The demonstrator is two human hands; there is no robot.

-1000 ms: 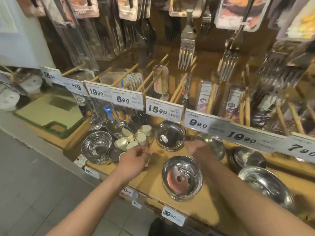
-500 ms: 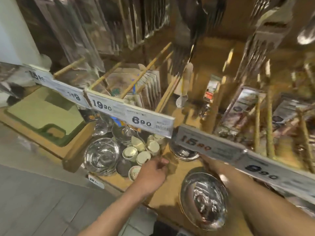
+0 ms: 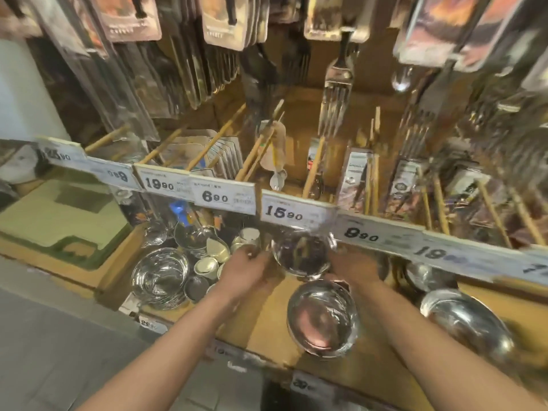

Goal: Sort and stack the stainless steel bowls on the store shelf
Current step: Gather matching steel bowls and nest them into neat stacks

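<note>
A steel bowl sits at the back middle of the wooden shelf, half under the price rail. My left hand touches its left rim and my right hand its right rim; blur hides how the fingers grip. In front of it stands a larger steel bowl. A stack of steel bowls is at the left, and another wide bowl lies at the right.
Small cream cups and a dark lid crowd the shelf between the left stack and my left hand. A rail of price tags overhangs the bowls. Packaged forks hang above. A green board lies at far left.
The camera tipped back up and right. Both hands moved in to either side of the back middle bowl, the left hand leaving the cream cups.
</note>
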